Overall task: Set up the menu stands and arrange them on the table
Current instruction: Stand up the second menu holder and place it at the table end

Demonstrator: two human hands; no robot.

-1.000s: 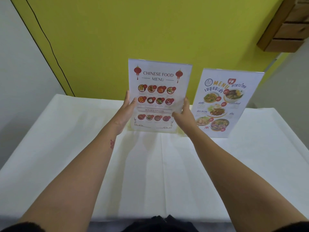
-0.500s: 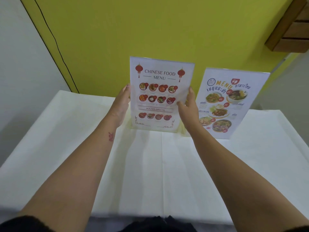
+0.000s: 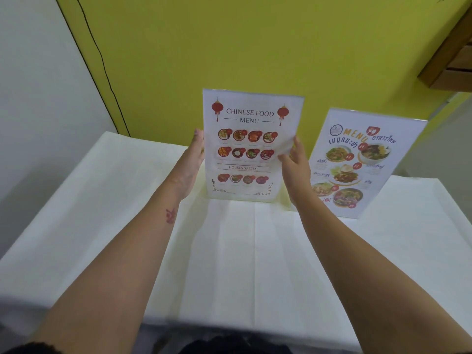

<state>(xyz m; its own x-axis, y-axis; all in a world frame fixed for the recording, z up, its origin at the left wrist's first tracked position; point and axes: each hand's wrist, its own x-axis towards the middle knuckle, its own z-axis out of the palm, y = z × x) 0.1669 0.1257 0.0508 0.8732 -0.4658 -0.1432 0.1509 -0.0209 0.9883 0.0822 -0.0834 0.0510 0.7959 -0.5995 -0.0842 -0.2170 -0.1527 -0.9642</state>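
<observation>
Chinese food menu stand (image 3: 249, 146) stands upright near the far edge of the tabletop (image 3: 102, 200), which is covered in a white cloth, in front of the yellow-green wall (image 3: 229, 47). Its sheet reads "CHINESE FOOD MENU", with two red lanterns, rows of round dish photos and a "HOUSES SPECIAL" line; clear base meets the cloth. Left hand (image 3: 192, 164) lies flat against the stand's left edge, fingers straight and pointing up, palm pressed to the side. Right hand (image 3: 293, 167) is on the stand's right edge, thumb across the front of the sheet, fingers behind it, so it grips that edge. Both forearms reach out over the tabletop from the near side; a small red mark shows on the left wrist. Thai menu stand (image 3: 362, 164) is just beside the Chinese food menu stand, on its right, tilted and turned slightly, touched by neither hand; the right wrist overlaps its lower left corner in view. A wooden shelf (image 3: 452, 62) hangs on the wall above and to the right of the Thai menu stand.
</observation>
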